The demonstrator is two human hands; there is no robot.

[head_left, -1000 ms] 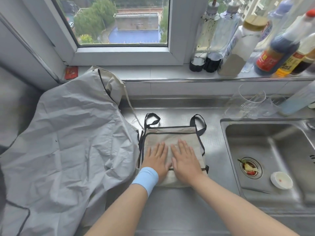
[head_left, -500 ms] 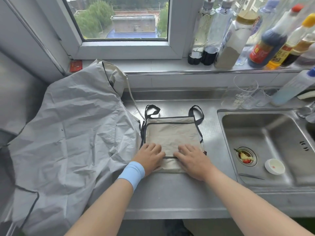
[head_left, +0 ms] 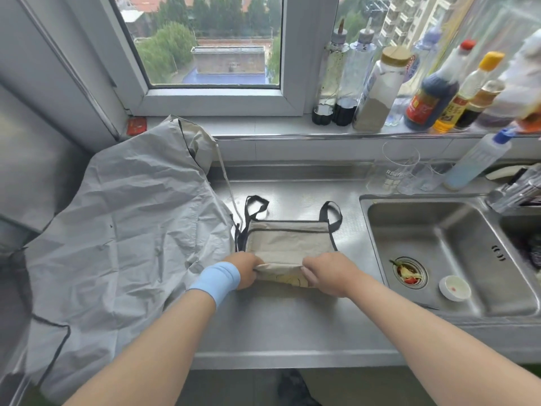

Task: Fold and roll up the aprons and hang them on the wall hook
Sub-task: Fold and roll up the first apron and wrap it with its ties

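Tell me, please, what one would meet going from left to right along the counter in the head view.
Spread grey apron → folded beige apron → sink drain → small white dish.

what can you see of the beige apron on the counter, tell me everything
The beige apron is thin, slightly creased cloth with black trim, folded into a flat square on the steel counter. Two black strap loops stick out at its far corners. Its near edge is lifted and curled over, gripped by the left hand and right hand, one at each end. A yellowish print shows on the underside there. The grey apron lies just to its left.
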